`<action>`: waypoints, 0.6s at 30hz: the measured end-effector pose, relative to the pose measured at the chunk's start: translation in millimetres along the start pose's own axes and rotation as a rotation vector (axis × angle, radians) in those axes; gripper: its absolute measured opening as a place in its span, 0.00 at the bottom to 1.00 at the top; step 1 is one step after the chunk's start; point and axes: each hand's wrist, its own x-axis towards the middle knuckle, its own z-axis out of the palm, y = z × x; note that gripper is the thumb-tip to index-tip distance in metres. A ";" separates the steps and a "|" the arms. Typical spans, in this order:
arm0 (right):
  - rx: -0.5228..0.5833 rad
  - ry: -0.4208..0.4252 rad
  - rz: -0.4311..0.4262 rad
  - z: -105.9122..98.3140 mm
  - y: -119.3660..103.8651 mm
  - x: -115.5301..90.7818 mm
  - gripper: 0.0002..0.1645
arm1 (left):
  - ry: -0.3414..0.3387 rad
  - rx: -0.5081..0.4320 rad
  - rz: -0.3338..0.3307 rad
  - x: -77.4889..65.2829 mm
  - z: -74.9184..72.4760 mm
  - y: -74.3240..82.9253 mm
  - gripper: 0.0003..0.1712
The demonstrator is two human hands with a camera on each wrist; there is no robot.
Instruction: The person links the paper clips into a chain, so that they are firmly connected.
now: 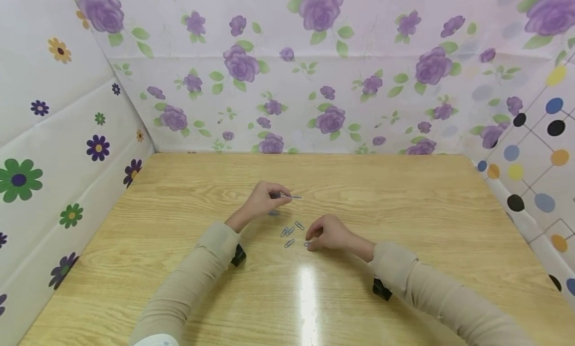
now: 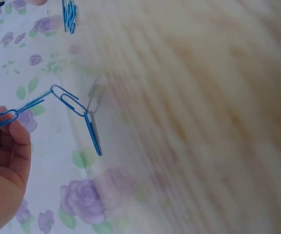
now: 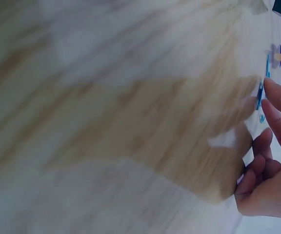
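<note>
My left hand [image 1: 265,200] is raised over the table and pinches a blue paper clip [image 1: 295,197] between thumb and fingertips. In the left wrist view this clip belongs to a chain of linked paper clips [image 2: 94,134], which trails away from the fingers towards the tabletop. Low at the table, my right hand [image 1: 331,232] has thumb and forefinger at a single blue paper clip [image 1: 307,244], its end showing past the fingertips. Between the hands lie several loose paper clips [image 1: 289,243], also visible as a blue cluster in the left wrist view.
The wooden table [image 1: 427,201] has a glossy, light-grained surface. A flowered sheet [image 1: 287,101] hangs behind it, with patterned sheets along the left and right sides. Black wrist devices [image 1: 382,289] sit under both sleeves.
</note>
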 end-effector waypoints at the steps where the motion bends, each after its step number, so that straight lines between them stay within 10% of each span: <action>1: -0.009 0.005 -0.002 1.4 -0.4 0.5 0.07 | 0.000 -0.004 0.002 0.1 0.0 -0.7 0.06; 18: 0.045 -0.018 0.081 -3.1 -0.7 2.4 0.02 | -0.003 -0.021 0.005 -0.5 0.7 -2.4 0.06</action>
